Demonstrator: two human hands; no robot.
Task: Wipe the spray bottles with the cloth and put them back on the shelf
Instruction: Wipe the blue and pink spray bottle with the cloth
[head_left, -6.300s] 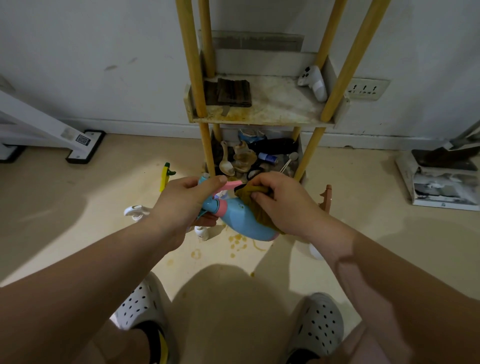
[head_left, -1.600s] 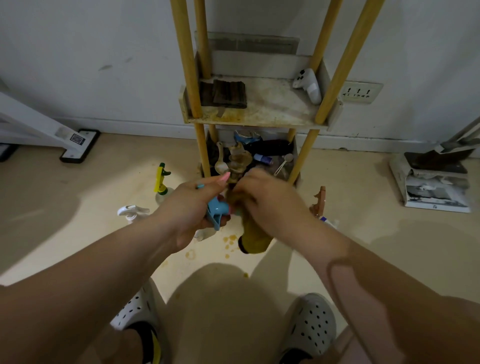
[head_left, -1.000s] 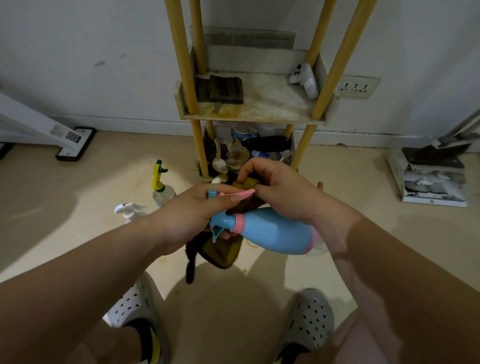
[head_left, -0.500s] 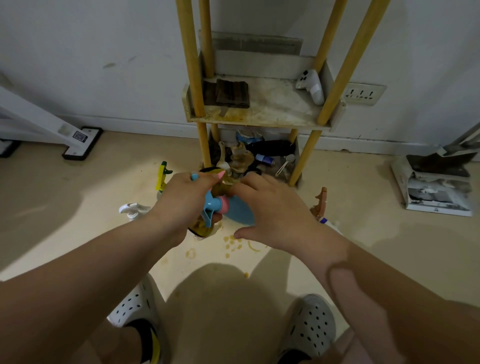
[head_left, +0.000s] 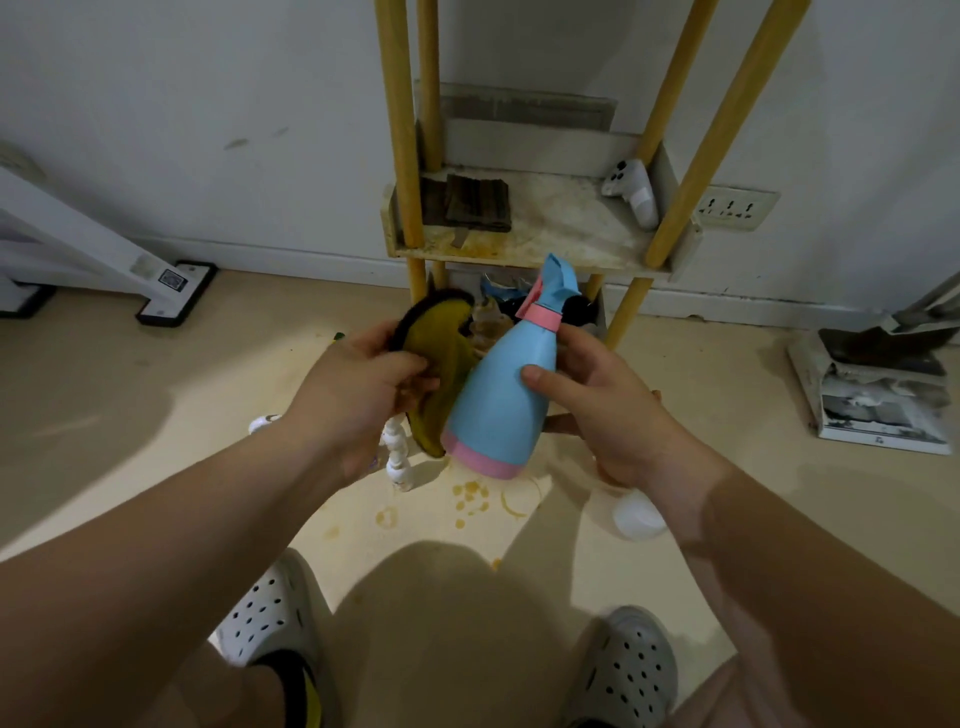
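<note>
- The blue spray bottle (head_left: 498, 395) is off the floor, in the air just in front of the shelf's lower tier. It's near upright, with the long axis leaning nozzle-up to the right and the pink base low.
- The right hand (head_left: 608, 410) grips its body, thumb across the front and fingers (head_left: 575, 347) curled round the far side.
- The left hand (head_left: 358, 395) pinches the bunched cloth (head_left: 441, 353), which touches the bottle's left flank.
- The shelf (head_left: 561, 234) tray lies just beyond and above the nozzle, so the right hand looks best placed for the put-back.
</note>
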